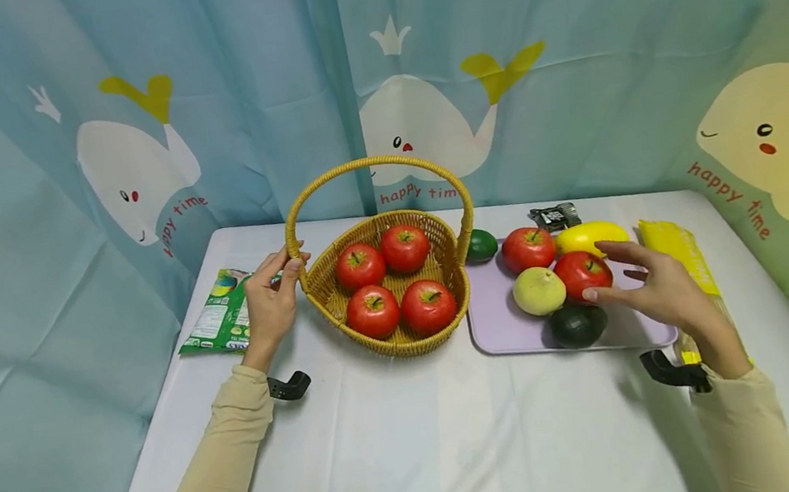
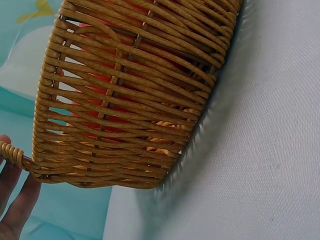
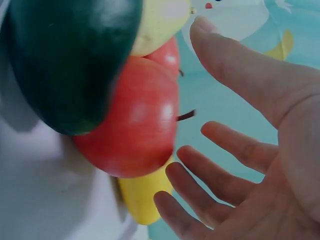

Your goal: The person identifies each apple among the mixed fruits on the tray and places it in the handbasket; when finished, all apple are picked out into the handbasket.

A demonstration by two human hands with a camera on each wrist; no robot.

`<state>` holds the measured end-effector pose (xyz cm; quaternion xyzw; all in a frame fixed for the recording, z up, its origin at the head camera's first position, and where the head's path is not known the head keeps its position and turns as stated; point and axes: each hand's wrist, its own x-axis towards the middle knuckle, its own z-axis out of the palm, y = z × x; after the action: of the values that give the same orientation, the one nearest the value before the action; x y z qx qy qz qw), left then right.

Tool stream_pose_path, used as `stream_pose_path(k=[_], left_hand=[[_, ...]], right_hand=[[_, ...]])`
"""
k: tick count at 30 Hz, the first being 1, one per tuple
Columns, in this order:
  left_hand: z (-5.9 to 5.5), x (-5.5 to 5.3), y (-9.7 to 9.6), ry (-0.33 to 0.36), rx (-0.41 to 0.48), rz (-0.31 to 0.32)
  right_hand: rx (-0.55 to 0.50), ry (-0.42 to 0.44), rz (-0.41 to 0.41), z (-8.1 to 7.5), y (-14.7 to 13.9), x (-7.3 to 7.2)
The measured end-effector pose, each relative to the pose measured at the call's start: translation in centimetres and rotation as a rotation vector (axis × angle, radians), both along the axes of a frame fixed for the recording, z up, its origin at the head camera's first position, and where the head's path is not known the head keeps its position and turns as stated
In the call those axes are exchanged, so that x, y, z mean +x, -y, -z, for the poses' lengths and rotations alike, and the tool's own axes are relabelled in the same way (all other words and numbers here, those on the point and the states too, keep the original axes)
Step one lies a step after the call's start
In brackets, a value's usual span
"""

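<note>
A wicker basket (image 1: 408,345) with a tall arched handle (image 1: 371,162) stands on the table and holds several red apples (image 1: 373,312). My left hand (image 1: 271,305) grips the foot of that handle at the basket's left side; in the left wrist view its fingers (image 2: 22,202) are at the wrapped handle. Over the lilac tray (image 1: 501,333), my right hand (image 1: 654,289) spreads its thumb and fingers around a red apple (image 1: 580,274). In the right wrist view a gap shows between this hand (image 3: 280,165) and the apple (image 3: 142,125), whose stem points toward the palm.
Around that apple lie a dark green avocado-like fruit (image 1: 578,326), a pale yellow-green round fruit (image 1: 539,291), another red apple (image 1: 527,249) and a yellow mango-like fruit (image 1: 590,236). A small green fruit (image 1: 481,245), black packet (image 1: 555,216), yellow packet (image 1: 675,248) and green packet (image 1: 219,317) are nearby.
</note>
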<state>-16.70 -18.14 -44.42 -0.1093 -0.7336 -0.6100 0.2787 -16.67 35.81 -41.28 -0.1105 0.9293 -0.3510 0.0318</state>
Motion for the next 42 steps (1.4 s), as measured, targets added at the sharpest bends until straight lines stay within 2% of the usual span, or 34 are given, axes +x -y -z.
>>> stream_pose_path(k=[3,6,15,18,25,32,36,42], left_hand=[[1.0,-0.7,0.4,0.001,0.007,0.001],[1.6,-1.1,0.7,-0.006,0.009,0.002],[1.8,-1.3,1.0,-0.028,0.007,0.019],[1.7,-1.2,0.9,-0.027,0.003,0.013],[-0.7,0.5,-0.1,-0.045,-0.027,0.000],[-0.8,0.5,-0.1,-0.035,-0.011,0.010],[-0.8,0.5,-0.2,-0.027,-0.007,0.019],[-0.8,0.6,-0.1,-0.025,0.000,0.014]], right_hand=[[-0.028,0.063,0.004,0.6,-0.1,-0.2],[-0.055,0.091,0.010,1.1,-0.1,-0.5],[-0.049,0.160,0.053,2.4,-0.1,-1.5],[-0.069,0.183,0.065,2.8,-0.2,-1.8],[-0.063,0.245,0.102,3.2,-0.3,-2.2],[-0.110,0.285,0.152,3.3,-0.3,-2.0],[-0.161,0.310,0.235,3.3,-0.5,-1.6],[-0.221,0.280,0.348,2.9,-0.9,-1.3]])
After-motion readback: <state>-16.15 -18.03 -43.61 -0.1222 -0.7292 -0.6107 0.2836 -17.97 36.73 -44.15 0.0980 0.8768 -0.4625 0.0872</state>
